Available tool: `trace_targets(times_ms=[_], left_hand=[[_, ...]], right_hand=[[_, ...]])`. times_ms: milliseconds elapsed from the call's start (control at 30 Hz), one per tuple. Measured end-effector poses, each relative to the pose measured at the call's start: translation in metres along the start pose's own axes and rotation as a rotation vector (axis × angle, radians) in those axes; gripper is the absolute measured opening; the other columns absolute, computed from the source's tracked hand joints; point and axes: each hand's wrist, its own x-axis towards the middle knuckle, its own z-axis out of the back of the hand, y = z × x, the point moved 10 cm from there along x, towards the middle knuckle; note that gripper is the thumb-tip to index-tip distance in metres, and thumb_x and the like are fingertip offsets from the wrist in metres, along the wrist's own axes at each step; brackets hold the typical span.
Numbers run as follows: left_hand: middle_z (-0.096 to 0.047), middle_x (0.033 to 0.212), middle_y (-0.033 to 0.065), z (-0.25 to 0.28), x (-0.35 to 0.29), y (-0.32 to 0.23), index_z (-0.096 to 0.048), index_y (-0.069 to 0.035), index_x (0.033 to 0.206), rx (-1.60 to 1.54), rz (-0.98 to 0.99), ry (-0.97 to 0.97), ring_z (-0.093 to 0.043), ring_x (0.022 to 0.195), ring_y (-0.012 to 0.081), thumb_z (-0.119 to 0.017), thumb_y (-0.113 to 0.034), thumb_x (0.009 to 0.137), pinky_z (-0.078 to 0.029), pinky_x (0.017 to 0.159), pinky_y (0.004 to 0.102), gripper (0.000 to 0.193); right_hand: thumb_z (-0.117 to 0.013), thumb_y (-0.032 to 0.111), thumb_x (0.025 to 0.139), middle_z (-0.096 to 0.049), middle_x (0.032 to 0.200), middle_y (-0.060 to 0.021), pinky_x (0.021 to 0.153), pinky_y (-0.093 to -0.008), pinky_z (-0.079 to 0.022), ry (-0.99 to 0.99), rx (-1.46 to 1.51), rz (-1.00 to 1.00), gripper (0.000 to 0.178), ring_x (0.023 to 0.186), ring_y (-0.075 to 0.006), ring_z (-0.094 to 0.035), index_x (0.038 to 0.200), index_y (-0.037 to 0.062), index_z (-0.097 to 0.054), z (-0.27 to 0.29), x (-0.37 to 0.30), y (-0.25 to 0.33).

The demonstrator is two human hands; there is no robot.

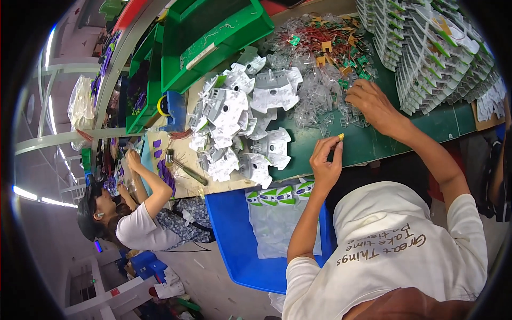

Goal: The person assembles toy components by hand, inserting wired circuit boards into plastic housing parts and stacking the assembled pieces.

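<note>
My left hand (326, 162) is above the near edge of the green work surface, its fingers pinched on a small yellow piece (341, 137). My right hand (375, 106) is at the right side of a heap of small clear plastic parts (319, 101), fingers curled down among them. Whatever those fingertips hold is hidden. Beyond them lie small green circuit boards (364, 74), orange-yellow pieces and thin red wires (333, 45). To the left, white and grey shell-shaped plastic housings (229, 112) with dark round holes are piled up.
Tall stacks of grey-white ribbed parts (442, 58) stand at the right. A green tray (213, 45) is at the upper left. Below the table edge sits a blue bin (229, 240) holding bagged white-and-green parts. A screwdriver-like tool (189, 172) lies near a co-worker (146, 218) at left.
</note>
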Motion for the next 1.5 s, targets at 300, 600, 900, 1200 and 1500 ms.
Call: trace_targets(times_ms=[300,600,900,1200,1500], left_hand=[[-0.061,0.108,0.0077,-0.007,-0.003,0.022,-0.05,0.004,0.133,-0.564,0.376,-0.031,-0.059,0.092,0.0121,-0.059,-0.013,0.099,-0.051,0.083,0.0276,0.039],[-0.061,0.104,0.0054,-0.016,0.001,-0.018,-0.065,0.003,0.106,-0.551,0.261,-0.009,-0.057,0.088,0.0082,-0.066,-0.001,0.092,-0.048,0.079,0.0217,0.014],[-0.066,0.099,0.006,-0.028,0.0,-0.037,-0.066,0.003,0.103,-0.472,0.223,0.002,-0.06,0.087,0.0098,-0.069,0.002,0.088,-0.05,0.079,0.0235,0.015],[-0.064,0.092,0.002,-0.027,-0.003,-0.03,-0.064,0.004,0.109,-0.44,0.232,-0.032,-0.059,0.081,0.0063,-0.073,0.003,0.085,-0.048,0.072,0.0188,0.026],[-0.064,0.088,0.0013,-0.056,0.006,-0.009,-0.052,-0.007,0.125,-1.056,0.807,0.457,-0.062,0.072,0.0106,-0.069,-0.01,0.091,-0.051,0.068,0.0241,0.038]], right_hand=[[-0.065,-0.003,0.074,-0.057,0.092,-0.0121,0.089,-0.0404,-0.044,0.048,0.146,0.07,0.02,0.095,-0.0308,-0.056,0.093,0.0013,-0.058,0.02,-0.011,0.02],[-0.067,-0.003,0.075,-0.059,0.089,-0.0126,0.086,-0.0431,-0.045,-0.035,0.116,0.086,0.025,0.091,-0.0321,-0.058,0.098,-0.0003,-0.059,0.06,-0.039,0.042],[-0.062,-0.002,0.084,-0.059,0.087,-0.0144,0.061,-0.0393,-0.047,-0.038,0.545,-0.1,0.018,0.073,-0.031,-0.06,0.102,-0.0028,-0.06,0.051,-0.048,0.036],[-0.068,0.0,0.077,-0.064,0.079,-0.0115,0.058,-0.0338,-0.047,-0.052,0.587,-0.148,0.014,0.068,-0.025,-0.063,0.091,-0.0007,-0.068,0.044,-0.046,0.034],[-0.073,0.001,0.08,-0.065,0.08,-0.0043,0.063,-0.0244,-0.046,0.181,1.076,-0.364,0.009,0.071,-0.0089,-0.059,0.088,-0.0005,-0.072,-0.006,-0.029,0.002]])
